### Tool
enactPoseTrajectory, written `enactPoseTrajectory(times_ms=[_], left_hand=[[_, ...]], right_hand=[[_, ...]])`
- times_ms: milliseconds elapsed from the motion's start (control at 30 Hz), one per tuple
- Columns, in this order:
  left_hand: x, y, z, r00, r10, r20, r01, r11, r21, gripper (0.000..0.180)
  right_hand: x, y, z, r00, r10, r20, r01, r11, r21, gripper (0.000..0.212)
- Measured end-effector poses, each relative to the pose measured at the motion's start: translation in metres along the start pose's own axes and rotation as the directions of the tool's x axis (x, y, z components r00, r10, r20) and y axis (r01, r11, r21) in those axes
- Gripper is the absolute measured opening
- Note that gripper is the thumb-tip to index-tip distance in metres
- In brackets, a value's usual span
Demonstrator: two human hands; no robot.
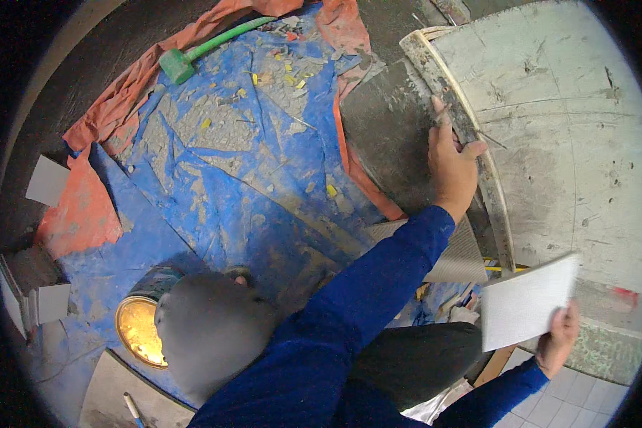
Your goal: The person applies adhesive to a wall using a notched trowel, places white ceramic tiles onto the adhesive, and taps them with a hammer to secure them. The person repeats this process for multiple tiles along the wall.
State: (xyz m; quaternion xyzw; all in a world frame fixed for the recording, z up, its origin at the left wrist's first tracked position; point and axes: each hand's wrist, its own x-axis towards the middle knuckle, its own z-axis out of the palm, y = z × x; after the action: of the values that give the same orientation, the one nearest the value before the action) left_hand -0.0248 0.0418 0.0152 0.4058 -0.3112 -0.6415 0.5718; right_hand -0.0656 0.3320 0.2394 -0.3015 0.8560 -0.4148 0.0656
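Left fingers [444, 130]: spread pretty wide, thumb out, touching the pale strip [499, 210] around 2 o'clock
Right fingers [562, 324]: closed on the white tile's right edge
White tile [524, 307]: 4 o'clock, held up tilted
Green mallet [177, 66]: lying on the blue sheet [235, 221], 11 o'clock

Spreading a moderate, cool light over the blue sheet [235, 221], brightening on the pale panel [528, 128] at the right, dimming into the murky upper left. Glaring gold off the round face of the can [141, 332]. Nearly washing out the white tile [528, 303], while sinking the dark trousers [414, 357] into shade. Going soft and blurry over the grey rounded shape [217, 335]. Bowing straight edges strongly near the rim, then falling off to black in the corners.
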Motion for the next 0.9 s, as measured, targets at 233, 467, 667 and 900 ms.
enactPoseTrajectory(times_ms=[233, 467, 667, 900], left_hand=[[0.002, -0.017, 0.005, 0.999, 0.033, 0.006, -0.033, 0.999, -0.004, 0.112], [0.001, -0.002, -0.001, 1.000, -0.017, 0.023, 0.019, 0.997, -0.079, 0.115], [-0.001, -0.001, -0.004, 0.993, -0.115, -0.016, 0.109, 0.974, -0.197, 0.083], [0.011, -0.029, 0.002, 0.972, -0.233, 0.038, 0.236, 0.952, -0.195, 0.056]], right_hand=[[-0.035, 0.152, 0.189, 0.797, 0.423, 0.432, -0.287, 0.894, -0.345, 0.043], [-0.095, 0.273, 0.324, 0.612, 0.507, 0.607, -0.021, 0.778, -0.628, 0.039], [-0.099, 0.290, 0.313, 0.530, 0.487, 0.694, 0.192, 0.728, -0.658, 0.037], [-0.076, 0.255, 0.281, 0.410, 0.413, 0.813, 0.443, 0.689, -0.574, 0.035]])
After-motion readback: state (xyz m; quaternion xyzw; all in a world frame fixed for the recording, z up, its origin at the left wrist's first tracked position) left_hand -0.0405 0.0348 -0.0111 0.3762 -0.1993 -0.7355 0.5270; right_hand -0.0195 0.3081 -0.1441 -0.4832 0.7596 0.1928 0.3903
